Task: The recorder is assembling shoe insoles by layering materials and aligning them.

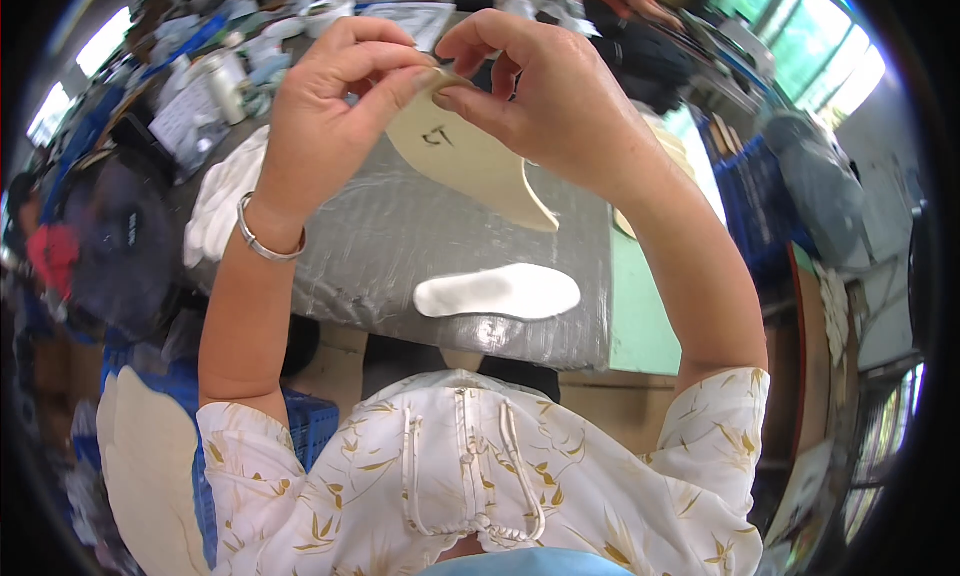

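Beige insole (470,161) is showing a matt, smooth, card-like face. White insole (497,292) is looking soft, foam-like. Table (400,236) cover is appearing as glossy, ribbed grey tape. Bracelet (268,244) is gleaming, polished metal.

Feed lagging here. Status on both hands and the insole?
Left hand and right hand pinch beige insole at its top edge, above the table. White insole lies below. Nothing blocking.

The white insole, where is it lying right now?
In the head view the white insole lies flat on the grey-wrapped work surface, near its front edge, below the beige insole that the left hand and right hand pinch.
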Demonstrator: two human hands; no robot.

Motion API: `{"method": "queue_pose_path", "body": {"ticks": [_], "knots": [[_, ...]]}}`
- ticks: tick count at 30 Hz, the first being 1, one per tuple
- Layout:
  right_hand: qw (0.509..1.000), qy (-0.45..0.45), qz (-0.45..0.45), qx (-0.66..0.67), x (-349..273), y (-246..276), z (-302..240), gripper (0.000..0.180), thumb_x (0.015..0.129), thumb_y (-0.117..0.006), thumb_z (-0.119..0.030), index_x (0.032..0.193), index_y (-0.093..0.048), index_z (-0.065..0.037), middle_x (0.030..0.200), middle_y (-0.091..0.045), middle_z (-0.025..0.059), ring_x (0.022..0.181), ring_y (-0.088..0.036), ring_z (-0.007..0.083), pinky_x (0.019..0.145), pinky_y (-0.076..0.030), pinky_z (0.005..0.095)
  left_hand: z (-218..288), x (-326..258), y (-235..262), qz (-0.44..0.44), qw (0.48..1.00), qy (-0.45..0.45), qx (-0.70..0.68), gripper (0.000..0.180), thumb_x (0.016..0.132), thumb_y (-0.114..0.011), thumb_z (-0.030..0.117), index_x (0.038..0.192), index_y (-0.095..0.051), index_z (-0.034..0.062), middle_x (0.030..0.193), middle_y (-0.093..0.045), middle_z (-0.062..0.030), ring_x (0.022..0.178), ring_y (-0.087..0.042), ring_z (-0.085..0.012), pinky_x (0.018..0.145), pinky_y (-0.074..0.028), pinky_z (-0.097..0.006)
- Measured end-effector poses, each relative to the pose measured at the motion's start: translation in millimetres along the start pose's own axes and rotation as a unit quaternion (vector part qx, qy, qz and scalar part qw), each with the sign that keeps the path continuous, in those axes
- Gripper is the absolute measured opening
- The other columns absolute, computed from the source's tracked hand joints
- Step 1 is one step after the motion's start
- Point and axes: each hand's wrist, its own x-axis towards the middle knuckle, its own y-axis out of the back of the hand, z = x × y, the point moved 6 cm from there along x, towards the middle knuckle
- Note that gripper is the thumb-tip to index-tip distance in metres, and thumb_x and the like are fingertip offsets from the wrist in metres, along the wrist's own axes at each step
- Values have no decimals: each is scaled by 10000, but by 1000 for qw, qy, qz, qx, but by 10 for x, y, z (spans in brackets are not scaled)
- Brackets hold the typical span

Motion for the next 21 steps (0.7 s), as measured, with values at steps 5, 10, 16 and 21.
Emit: {"method": "queue_pose_path", "body": {"ticks": [5,10,16,21], "knots": [[990,-127,-56,6,-448,224,331,289,831,-699,-109,1096,-660,-2,835,-678,98,756,-640,209,713,-526,323,-124,-54,-670,26,990,36,-137,505,874,-764,124,1319,-541,40,1166,-592,-76,954,-613,-144,809,-505,-264],[976,-179,-9,126,-706,398,629,341,911,-692,-135,1207,-634,25,982,-693,41,827,-629,81,738,-526,259,-949,-930,-1052,-27,913,286,-289,681,998,-544,478,1488,-345,48,1403,-479,-133,1253,-513,-235,1024,-434,-373],[890,-268,154,335,-1208,555,1007,401,936,-620,-82,1308,-551,52,1135,-672,99,981,-671,141,851,-535,286,-1001,-2251,-1393,-32,653,503,-565,675,995,-528,515,1432,-414,14,1280,-590,-172,1088,-632,-278,902,-537,-397],[823,-418,167,345,-2016,290,1158,334,876,-686,-75,1183,-593,18,1051,-670,110,868,-659,146,752,-543,289,-1077,-2639,-1071,85,632,566,-522,229,978,-608,106,1195,-553,61,1010,-694,-81,864,-708,-172,705,-577,-253]]}}
